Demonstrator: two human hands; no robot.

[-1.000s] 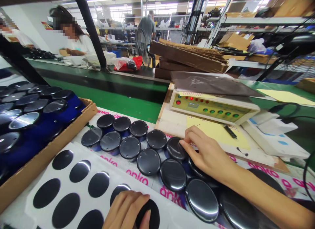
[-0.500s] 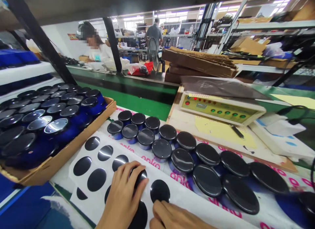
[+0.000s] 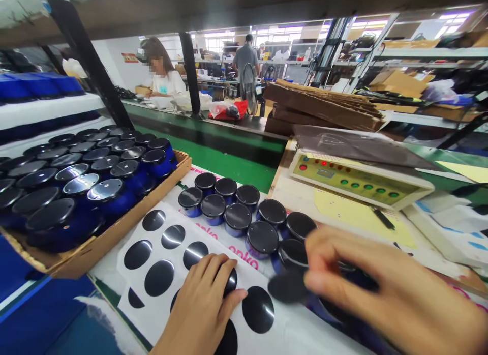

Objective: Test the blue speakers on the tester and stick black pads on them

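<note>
A white sheet (image 3: 183,289) bears rows of black round stickers, one of them a black sticker (image 3: 258,309) right of my left hand. My left hand (image 3: 206,299) rests on the sheet, its thumb apart from the fingers, partly covering a black disc. Blurred by motion, my right hand (image 3: 354,278) pinches a black round sticker (image 3: 287,287) at its edge, above the right part of the sheet. Blue jars with black tops stand in two rows behind the sheet, one being a jar (image 3: 262,238); my right hand hides several others.
At the left, a cardboard tray (image 3: 125,212) holds many blue jars with black tops. A control box (image 3: 358,179) with lights, a pen (image 3: 382,218) and stacked cardboard (image 3: 324,106) lie behind. Two people are in the background. A dark post (image 3: 190,72) rises beyond the bench.
My right hand has risen from the sheet and moved right, now with a black sticker between its fingers. My left hand remains on the sheet. The view has shifted slightly.
</note>
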